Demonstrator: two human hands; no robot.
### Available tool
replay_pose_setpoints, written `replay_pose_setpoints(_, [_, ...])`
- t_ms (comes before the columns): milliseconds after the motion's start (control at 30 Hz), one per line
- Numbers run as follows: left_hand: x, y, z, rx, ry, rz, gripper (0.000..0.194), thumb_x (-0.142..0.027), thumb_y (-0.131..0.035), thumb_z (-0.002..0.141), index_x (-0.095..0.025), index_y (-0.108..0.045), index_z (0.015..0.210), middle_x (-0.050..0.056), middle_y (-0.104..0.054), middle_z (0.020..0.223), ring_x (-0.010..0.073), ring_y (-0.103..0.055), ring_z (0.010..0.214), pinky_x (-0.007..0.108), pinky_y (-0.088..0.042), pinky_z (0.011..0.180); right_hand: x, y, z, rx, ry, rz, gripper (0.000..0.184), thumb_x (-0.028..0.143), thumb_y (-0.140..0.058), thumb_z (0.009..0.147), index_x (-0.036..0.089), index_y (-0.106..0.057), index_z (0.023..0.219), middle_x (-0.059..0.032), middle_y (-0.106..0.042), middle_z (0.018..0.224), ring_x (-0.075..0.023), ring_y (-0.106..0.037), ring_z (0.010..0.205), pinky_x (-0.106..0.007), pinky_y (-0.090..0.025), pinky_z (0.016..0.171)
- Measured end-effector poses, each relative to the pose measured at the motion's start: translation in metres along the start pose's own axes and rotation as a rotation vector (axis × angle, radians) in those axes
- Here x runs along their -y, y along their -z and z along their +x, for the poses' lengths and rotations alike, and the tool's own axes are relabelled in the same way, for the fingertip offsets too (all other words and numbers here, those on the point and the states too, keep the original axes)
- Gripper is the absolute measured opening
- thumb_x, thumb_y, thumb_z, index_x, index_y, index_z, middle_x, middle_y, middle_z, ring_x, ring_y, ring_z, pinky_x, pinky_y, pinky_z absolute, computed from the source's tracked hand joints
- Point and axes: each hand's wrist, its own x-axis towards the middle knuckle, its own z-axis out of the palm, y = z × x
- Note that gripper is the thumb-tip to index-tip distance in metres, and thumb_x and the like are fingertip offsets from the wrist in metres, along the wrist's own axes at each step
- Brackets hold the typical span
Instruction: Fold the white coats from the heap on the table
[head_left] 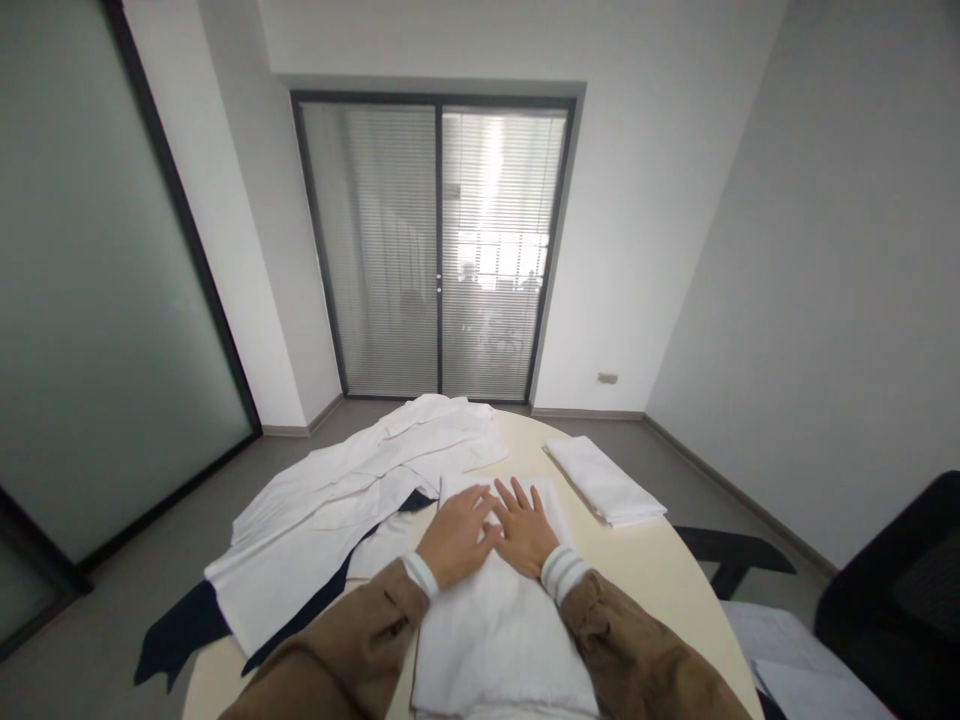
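In the head view a white folded cloth [502,640] lies lengthwise on the round cream table [622,570] in front of me. My left hand [459,537] rests on its upper part, palm down, fingers stretched toward the right. Beside it my right hand [523,530] lies flat on the same cloth with its fingers spread. The fingertips of the two hands meet or overlap near the middle. Neither hand grips anything. The cloth's far end shows past the fingers.
Spread white garments [337,500] cover the table's left side, with dark navy fabric [184,630] hanging over the edge. A neatly folded white cloth [604,482] lies at the right rim. A black office chair [892,600] stands at the right, white cloth [787,650] on its seat.
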Motion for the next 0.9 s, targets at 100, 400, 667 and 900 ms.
replay_pose_setpoints(100, [0.029, -0.022, 0.020, 0.054, 0.145, 0.111, 0.059, -0.045, -0.041, 0.097, -0.018, -0.037, 0.149, 0.014, -0.029, 0.158, 0.0303, -0.023, 0.147, 0.051, -0.024, 0.118, -0.002, -0.003, 0.000, -0.047, -0.038, 0.015, 0.060, 0.054, -0.028, 0.096, 0.032, -0.030, 0.152, -0.0022, -0.026, 0.161, -0.0296, -0.014, 0.149, -0.053, -0.005, 0.118])
replay_pose_setpoints(400, [0.055, -0.061, 0.012, 0.087, 0.333, 0.232, 0.070, -0.061, -0.029, 0.095, -0.019, -0.036, 0.151, 0.015, -0.027, 0.159, 0.0348, -0.019, 0.147, 0.052, -0.020, 0.117, -0.039, -0.007, 0.010, -0.005, -0.521, 0.039, 0.084, 0.068, -0.022, 0.092, 0.013, -0.024, 0.155, -0.0104, -0.017, 0.162, -0.0290, -0.016, 0.149, -0.050, -0.011, 0.118])
replay_pose_setpoints(667, [0.056, -0.058, 0.009, 0.000, 0.417, 0.203, 0.066, -0.054, -0.035, 0.095, -0.015, -0.042, 0.147, 0.017, -0.034, 0.155, 0.0380, -0.022, 0.146, 0.054, -0.020, 0.117, -0.051, -0.011, 0.009, -0.044, -0.557, 0.022, 0.080, 0.068, -0.027, 0.092, 0.016, -0.030, 0.152, -0.0178, -0.027, 0.158, -0.0348, -0.019, 0.147, -0.050, -0.018, 0.115])
replay_pose_setpoints(900, [0.057, -0.053, 0.009, -0.024, 0.451, 0.173, 0.061, -0.046, -0.042, 0.095, -0.010, -0.043, 0.144, 0.022, -0.038, 0.152, 0.0356, -0.029, 0.144, 0.051, -0.024, 0.115, -0.058, -0.012, 0.009, -0.103, -0.545, 0.089, 0.068, 0.056, -0.034, 0.094, 0.016, -0.036, 0.149, -0.0152, -0.037, 0.154, -0.0316, -0.028, 0.145, -0.049, -0.021, 0.115])
